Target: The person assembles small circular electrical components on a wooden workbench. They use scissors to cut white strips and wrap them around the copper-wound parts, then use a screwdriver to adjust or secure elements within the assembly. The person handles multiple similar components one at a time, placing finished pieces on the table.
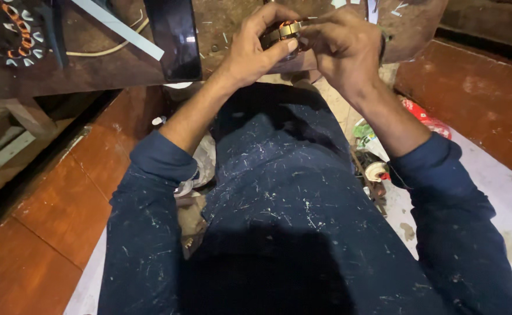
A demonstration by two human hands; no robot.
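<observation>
Nearest the cam: lap in dark blue cloth flecked w/ pale scratches and lint, both forearms coming out of rolled dark blue sleeves (pixel 161 156). Under the legs a pale grey mat (pixel 489 192) on a red-brown tiled floor (pixel 52 204).

By the right leg, on the floor: small round spool wound w/ white tape or thread (pixel 376 170), w/ a crumpled red wrapper (pixel 425 119) a bit further out and some green-white scraps next to it. By the left leg, crumpled grey-white rag or plastic (pixel 204 163).

Further up, at the edge of a scuffed dark brown wooden workbench (pixel 110 67), both hands meet. Left hand (pixel 254 49) is closed round a small round motor part w/ a brass-coloured ring and copper windings (pixel 286 30), thumb underneath, fingers curled over the top. Right hand (pixel 340 46) is closed on the same part from the other side, fingertips pinched at its rim; can't tell exactly what they pinch. Part sits between the two hands, held just above the bench edge.

On the bench, left of the hands: flat black glossy slab, phone-like (pixel 174 38), then a long pale blue-white strip (pixel 122 28) lying diagonally. Far left corner: round stator w/ copper coils and white insulation tabs (pixel 8 32). Tiny white scraps scattered on the benchtop.
</observation>
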